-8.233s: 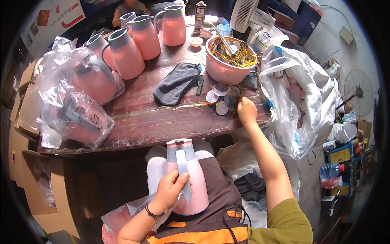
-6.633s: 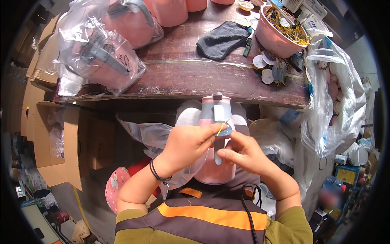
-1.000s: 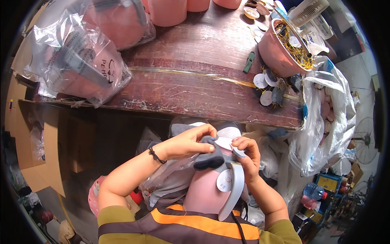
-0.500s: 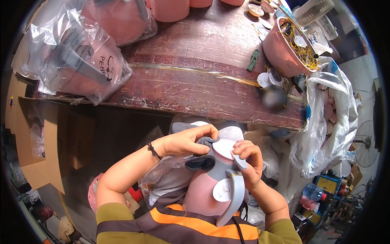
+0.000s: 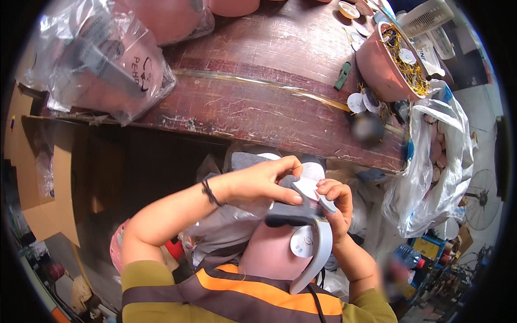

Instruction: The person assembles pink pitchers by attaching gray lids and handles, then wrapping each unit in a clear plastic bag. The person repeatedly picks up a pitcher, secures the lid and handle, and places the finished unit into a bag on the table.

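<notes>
Both hands are up close over a pink jug (image 5: 266, 250) that lies in the person's lap, just below the near edge of the worktop (image 5: 258, 102). The left hand (image 5: 264, 183) comes in from the left with a dark band at the wrist, fingers curled and the thumb stretched along the jug's grey lid (image 5: 293, 212), pressing on it. The right hand (image 5: 336, 207) is closed in a pinch, fingertips gripping a small white paper tag (image 5: 309, 185) at the top of the lid, right where the two hands meet. A round white sticker (image 5: 302, 241) sits on the jug's pink side, and the pale grey handle (image 5: 318, 255) curves down beside it, under the right wrist. Clear plastic wrap (image 5: 223, 237) bunches beneath the left forearm, against the jug.

Up on the dark wooden worktop, the near left corner carries a pink jug in a clear bag (image 5: 102, 64), with more pink jugs cut off at the far edge. Toward the right end stands a pink bowl (image 5: 385, 67) full of yellow string tags, with a small green tool (image 5: 342, 75) just left of it and a few round white discs (image 5: 358, 102) near its base. Off the right end hangs a big clear bag (image 5: 436, 167) holding pale round pieces. Cardboard (image 5: 40, 188) leans below the left end.
</notes>
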A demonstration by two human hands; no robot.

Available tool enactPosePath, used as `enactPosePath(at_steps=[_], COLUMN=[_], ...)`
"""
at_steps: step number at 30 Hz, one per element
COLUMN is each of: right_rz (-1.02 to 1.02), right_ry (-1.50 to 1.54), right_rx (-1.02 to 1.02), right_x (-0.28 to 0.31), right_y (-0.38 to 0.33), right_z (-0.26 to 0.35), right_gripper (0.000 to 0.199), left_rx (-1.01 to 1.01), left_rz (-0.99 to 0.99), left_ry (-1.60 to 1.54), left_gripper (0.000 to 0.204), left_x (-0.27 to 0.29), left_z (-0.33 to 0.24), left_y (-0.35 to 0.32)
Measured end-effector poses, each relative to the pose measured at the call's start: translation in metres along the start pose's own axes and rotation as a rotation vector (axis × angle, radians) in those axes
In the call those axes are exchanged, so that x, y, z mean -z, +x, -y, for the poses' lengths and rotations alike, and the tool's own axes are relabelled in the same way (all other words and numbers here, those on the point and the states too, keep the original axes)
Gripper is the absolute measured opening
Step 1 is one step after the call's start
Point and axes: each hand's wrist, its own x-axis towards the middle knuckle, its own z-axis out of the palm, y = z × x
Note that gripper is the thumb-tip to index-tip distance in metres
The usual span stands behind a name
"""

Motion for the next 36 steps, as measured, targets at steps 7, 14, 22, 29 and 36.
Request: enactPosePath(at_steps=[7, 14, 22, 29, 36], right_rz=[-0.027, 0.04, -0.024, 0.109, 0.49], right_ry=[0.003, 0.013, 0.017, 0.256, -0.029], right_rx=[0.007, 0.002, 0.015, -0.197, -0.373], right_x=[0.0, 0.001, 0.001, 0.013, -0.003], right_y=[-0.002, 0.003, -0.002, 0.016, 0.128], right_z=[-0.003, 0.001, -0.002, 0.001, 0.031], right_gripper=[0.02, 0.021, 0.019, 0.029, 0.065], left_rx=[0.088, 0.053, 0.094, 0.007, -0.397], left_rz=[-0.013, 0.117, 0.032, -0.131, -0.372], left_ry=[0.224, -0.302, 0.014, -0.202, 0.199], left_gripper=[0.051, 0.045, 0.047, 0.022, 0.031], left_x=[-0.006, 0.011, -0.002, 0.015, 0.011], left_z=[-0.025, 0.001, -0.011, 0.007, -0.09], left_y=[-0.002, -0.01, -0.003, -0.025, -0.008])
